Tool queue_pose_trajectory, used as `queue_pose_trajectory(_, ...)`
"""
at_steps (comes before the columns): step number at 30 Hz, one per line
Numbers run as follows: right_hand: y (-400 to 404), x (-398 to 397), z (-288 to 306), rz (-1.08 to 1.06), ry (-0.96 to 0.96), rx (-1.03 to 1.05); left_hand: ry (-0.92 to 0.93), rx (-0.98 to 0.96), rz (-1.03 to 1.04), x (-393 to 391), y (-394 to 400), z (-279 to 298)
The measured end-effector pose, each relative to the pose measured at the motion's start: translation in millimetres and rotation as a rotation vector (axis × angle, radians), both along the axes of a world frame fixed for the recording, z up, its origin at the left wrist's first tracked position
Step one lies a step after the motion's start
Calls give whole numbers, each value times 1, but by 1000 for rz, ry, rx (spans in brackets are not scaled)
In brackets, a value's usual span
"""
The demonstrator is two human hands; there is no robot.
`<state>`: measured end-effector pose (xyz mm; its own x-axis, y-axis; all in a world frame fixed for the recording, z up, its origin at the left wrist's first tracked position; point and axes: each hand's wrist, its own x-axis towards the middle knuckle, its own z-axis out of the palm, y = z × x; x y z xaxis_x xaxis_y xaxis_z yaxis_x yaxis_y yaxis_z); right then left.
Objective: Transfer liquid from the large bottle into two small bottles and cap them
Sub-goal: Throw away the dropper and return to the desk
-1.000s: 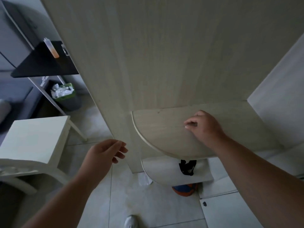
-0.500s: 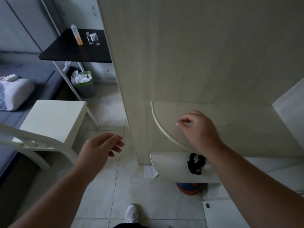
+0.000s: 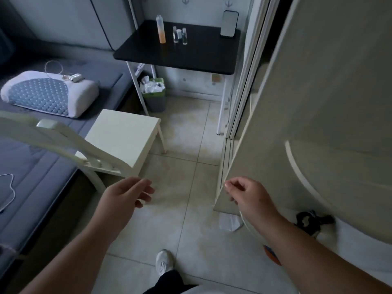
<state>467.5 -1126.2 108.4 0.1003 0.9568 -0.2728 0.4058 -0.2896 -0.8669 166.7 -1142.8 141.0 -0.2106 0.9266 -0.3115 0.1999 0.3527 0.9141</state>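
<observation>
The large bottle stands upright near the top centre of the frame on a black table; it is tall, slim and translucent with a pointed nozzle, and holds orange liquid in roughly its lower third. Just right of it stand the small bottles, clear little vials close together; whether they are capped is too small to tell. A phone with a blank pale screen leans upright at the table's far right edge. No writing can be read on any of them. Low in the frame, the left hand hangs loosely open over the tiled floor, holding nothing; the right hand has its fingers curled beside the cabinet edge, and holds nothing visible. Half a second ago the table sat small in the upper left and the right hand rested on the rounded shelf; now the view has swung left and the hand is off it.
</observation>
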Motion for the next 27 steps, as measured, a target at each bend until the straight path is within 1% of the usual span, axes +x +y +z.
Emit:
queue_pose_trajectory(5,32,-78,-18,-129,186,-87,48,-3,-25,-80,45,-5)
queue_pose_trajectory(8,51,-115,-23,-153,207,-130,55,-9,-10,-118,67,-8)
queue_pose_trajectory(13,85,-152,-30,-175,240,-166,51,-41,-1,-155,99,-20)
queue_pose_trajectory(17,127,-167,-36,-216,282,-173,34,-64,50,-168,138,-34)
queue_pose_trajectory(20,166,-173,-43,-235,293,-179,38,-78,35,-167,177,-41)
queue_pose_trajectory(27,272,-177,-50,-250,346,-177,36,-84,80,-154,280,-29)
